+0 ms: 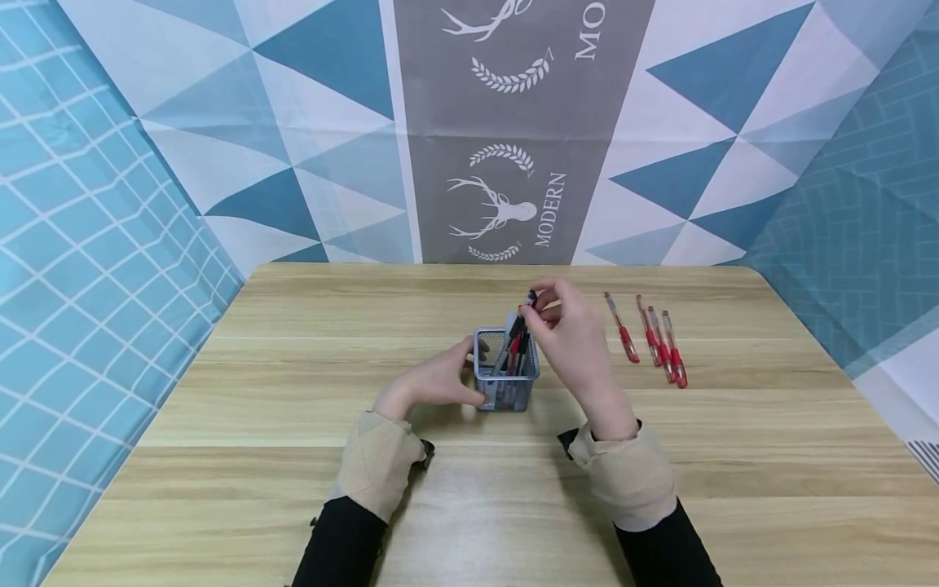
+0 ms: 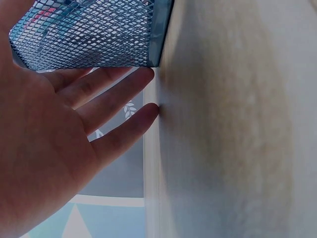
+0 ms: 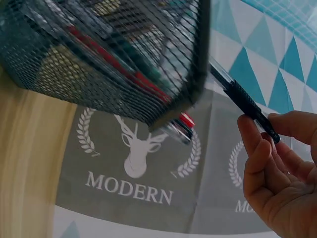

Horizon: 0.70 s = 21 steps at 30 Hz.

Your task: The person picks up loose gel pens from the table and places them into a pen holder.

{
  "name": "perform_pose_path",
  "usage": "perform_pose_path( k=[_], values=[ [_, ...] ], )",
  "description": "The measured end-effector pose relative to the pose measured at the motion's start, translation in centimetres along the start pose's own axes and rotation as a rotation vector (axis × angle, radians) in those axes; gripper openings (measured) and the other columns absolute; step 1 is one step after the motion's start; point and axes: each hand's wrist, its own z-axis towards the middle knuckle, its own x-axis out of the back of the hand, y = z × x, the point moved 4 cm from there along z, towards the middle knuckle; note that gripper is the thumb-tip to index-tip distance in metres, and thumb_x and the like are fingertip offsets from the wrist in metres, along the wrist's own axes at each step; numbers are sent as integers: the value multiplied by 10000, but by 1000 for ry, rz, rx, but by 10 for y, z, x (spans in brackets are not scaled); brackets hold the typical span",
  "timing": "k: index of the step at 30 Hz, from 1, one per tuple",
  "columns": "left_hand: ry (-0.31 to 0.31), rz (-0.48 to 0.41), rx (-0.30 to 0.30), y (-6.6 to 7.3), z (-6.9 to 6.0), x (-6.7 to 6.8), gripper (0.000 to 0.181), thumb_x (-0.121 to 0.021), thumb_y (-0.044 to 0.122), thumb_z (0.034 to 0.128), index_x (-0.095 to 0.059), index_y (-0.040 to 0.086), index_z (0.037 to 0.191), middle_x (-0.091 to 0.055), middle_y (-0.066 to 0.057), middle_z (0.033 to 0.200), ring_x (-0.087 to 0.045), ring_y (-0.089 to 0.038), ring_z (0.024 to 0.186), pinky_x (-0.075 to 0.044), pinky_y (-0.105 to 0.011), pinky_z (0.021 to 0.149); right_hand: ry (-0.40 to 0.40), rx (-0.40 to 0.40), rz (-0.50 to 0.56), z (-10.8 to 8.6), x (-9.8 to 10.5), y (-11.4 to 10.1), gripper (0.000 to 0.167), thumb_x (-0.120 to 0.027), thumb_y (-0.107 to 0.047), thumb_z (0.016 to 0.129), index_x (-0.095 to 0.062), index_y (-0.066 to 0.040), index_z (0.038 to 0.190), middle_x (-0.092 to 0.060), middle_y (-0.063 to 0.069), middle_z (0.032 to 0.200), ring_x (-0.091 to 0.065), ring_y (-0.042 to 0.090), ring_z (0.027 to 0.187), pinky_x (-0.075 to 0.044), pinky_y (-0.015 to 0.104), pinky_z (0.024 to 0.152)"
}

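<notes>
Right hand (image 1: 579, 334) has a black pen (image 3: 242, 101) pinched up near one end, thumb on one side and fingers on the other, basically no gap beyond the thickness of the pen. The pen slants from that pinch down toward the mesh pen holder (image 1: 506, 377), clear barrel leading, and its far end gets lost around the rim, so from where I'm standing I honestly can't tell how much of it is inside.

The holder itself is just below and to the left of that pinch, upright on the wooden table (image 1: 293, 489). Left hand (image 1: 436, 379) has it by the left side: thumb against the near corner, fingers round toward the far side, spread about as wide as the holder needs. The lower fingers are pretty straight and fanned apart, tbh. There's a bunch of red and black pens (image 1: 515, 346) standing tilted in there, close under the right hand.

Off to the right of that right hand, four red pens (image 1: 675, 349) lie on the table, three bunched close together, plus one a bit apart on the side nearer the hand.
</notes>
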Motion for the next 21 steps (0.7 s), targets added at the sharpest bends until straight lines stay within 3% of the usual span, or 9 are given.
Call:
perform_pose_path(
  k=[11,18,21],
  values=[
    [-13,-15,-9,1,-1,1,810,-758,131,650,-321,148,1332,-520,-19,1206,-493,-192,1131,-374,-368,1010,-83,67,-104,-2,-23,2,222,-635,-66,819,-552,-38,1023,-619,87,790,-641,185,665,-547,289,576],
    [-6,-15,-3,1,-2,1,825,-765,149,643,-323,124,1339,-520,-50,1222,-486,-213,1143,-364,-408,1018,-109,80,-98,-3,-32,5,207,-647,-35,803,-560,-26,991,-614,75,753,-617,159,638,-519,260,559],
    [-15,-29,-5,15,-9,3,820,-750,107,656,-311,68,1347,-503,-126,1252,-469,-276,1169,-346,-440,1031,-116,65,-95,-3,-36,7,198,-644,-33,804,-562,-24,984,-611,79,757,-618,159,645,-523,248,562]
  ],
)
